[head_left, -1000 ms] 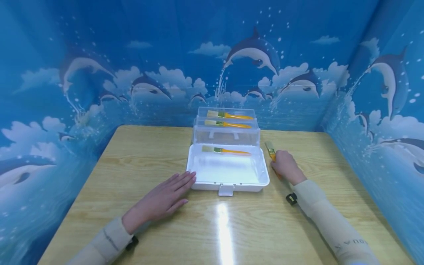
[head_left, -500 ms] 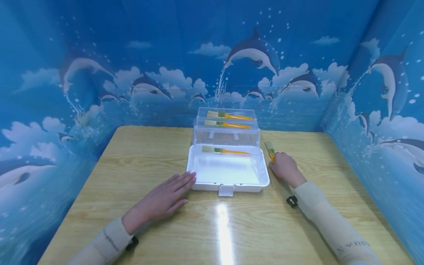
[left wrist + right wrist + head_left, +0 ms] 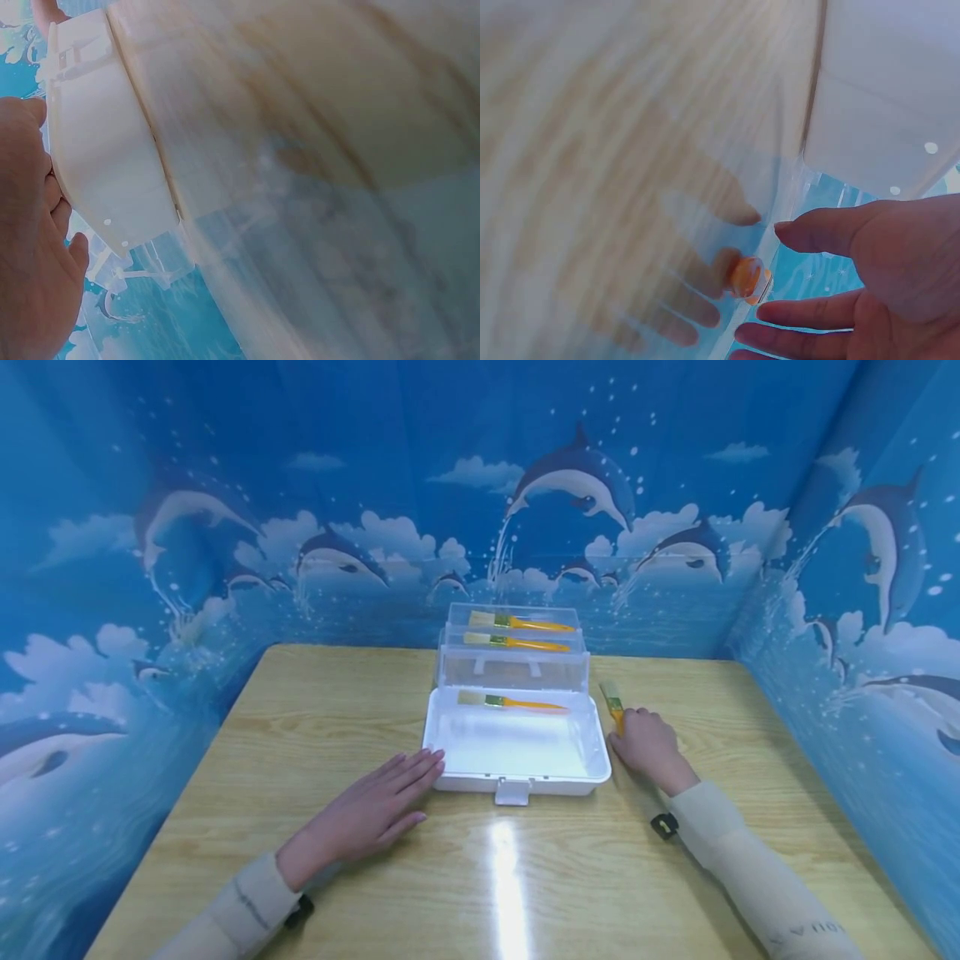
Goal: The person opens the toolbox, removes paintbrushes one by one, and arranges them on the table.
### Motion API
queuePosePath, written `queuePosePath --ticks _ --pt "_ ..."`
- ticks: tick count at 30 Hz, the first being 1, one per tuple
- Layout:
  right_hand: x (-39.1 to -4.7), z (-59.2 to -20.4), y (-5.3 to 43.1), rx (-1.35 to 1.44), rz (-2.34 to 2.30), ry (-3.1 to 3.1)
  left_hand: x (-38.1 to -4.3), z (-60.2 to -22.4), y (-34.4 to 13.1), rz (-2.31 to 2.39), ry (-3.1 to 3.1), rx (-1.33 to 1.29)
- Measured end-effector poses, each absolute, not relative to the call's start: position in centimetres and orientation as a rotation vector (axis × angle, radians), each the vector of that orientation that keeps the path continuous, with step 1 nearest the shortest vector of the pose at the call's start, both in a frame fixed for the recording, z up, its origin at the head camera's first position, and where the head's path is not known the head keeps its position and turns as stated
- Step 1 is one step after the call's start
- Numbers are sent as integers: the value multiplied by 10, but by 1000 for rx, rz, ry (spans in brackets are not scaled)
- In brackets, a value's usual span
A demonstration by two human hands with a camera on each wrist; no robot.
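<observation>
The box (image 3: 517, 743) looks smooth plastic, the table (image 3: 337, 710) glossy wood, the sleeves (image 3: 742, 864) matt cloth.

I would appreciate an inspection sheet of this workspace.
Surface: wood-grain table, with a bright reflection.
Job's things: open white box; two brushes in its clear upper part, a third brush nearer the front; a fourth brush on the table, right of the box.
Clutter: nothing seen.
Hands: left hand, fingers straight, touches the box's front left corner; right hand, fingers extended, is by the fourth brush.
Cables: nothing seen.
Surroundings: blue dolphin-print backdrop.
</observation>
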State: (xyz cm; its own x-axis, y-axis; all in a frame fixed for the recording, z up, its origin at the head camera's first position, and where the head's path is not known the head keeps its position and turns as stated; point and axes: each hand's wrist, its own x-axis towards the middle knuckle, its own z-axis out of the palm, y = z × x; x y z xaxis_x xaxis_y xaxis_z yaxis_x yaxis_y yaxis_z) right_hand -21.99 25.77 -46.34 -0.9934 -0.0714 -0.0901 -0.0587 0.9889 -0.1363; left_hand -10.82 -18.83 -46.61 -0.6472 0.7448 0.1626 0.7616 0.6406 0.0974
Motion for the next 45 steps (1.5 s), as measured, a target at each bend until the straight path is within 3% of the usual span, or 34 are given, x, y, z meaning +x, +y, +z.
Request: queuePosePath --ticks 17,45 --pt "-211 -459 260 -101 -254 3063 -109 -463 -189 -238 -2828 -1256" --pt "-193 -400 235 -341 -515 3158 -108 -464 -188 -242 -2767 -1272"
